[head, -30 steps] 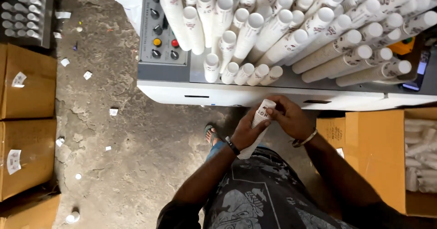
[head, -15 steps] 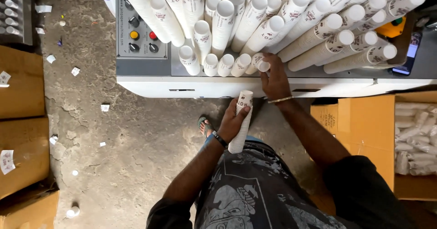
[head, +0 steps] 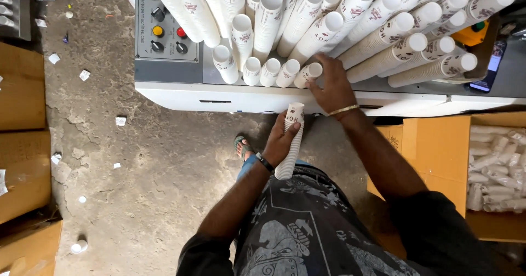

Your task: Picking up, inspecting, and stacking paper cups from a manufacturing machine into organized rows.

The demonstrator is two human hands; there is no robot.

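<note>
My left hand (head: 280,141) grips a stack of white paper cups (head: 291,154), held upright just below the machine's front edge. My right hand (head: 331,84) reaches up onto the machine top and rests on the end of a short cup stack (head: 308,73) lying at the front of a row. Several long stacks of white paper cups (head: 378,18) lie fanned out across the grey machine top (head: 170,70). A gold bangle sits on my right wrist, a dark band on my left.
A control panel with round knobs and buttons (head: 164,29) is at the machine's left. An open cardboard box (head: 438,161) with cup stacks stands at my right. Brown cartons (head: 22,144) line the left edge. Paper scraps and a lone cup (head: 79,247) lie on the concrete floor.
My hands were together on one cup stack. My right hand then let go and moved up onto the front row of stacks, while my left hand kept the stack and lowered it.
</note>
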